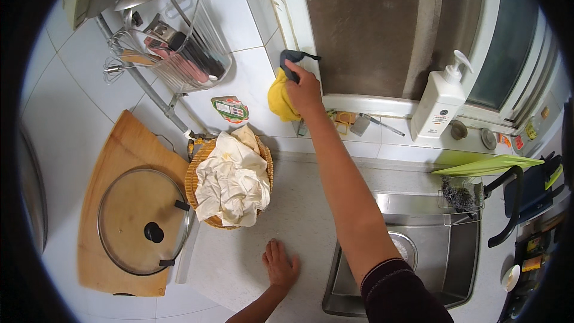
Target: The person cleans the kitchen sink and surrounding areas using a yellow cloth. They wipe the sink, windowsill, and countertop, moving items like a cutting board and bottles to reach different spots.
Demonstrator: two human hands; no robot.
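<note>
With its arm stretched across the counter, my right hand (306,90) grips a yellow and dark grey cloth (280,96). The cloth is at the corner where the white wall tiles meet the window recess, beside the window frame (299,18). Palm down and holding nothing, my left hand (280,265) rests on the pale countertop (296,197). Just beyond it stands a wicker basket (191,175) with a crumpled off-white cloth (233,177) heaped in it. How far the right fingers wrap into the cloth is partly hidden.
A steel sink (441,251) lies under my right arm. On the sill stand a white pump bottle (436,105) and a pen (381,124). At left, a glass lid (134,215) leans before a wooden board (121,148), below a clear utensil holder (179,72). A green cutting board (493,163) is behind the sink.
</note>
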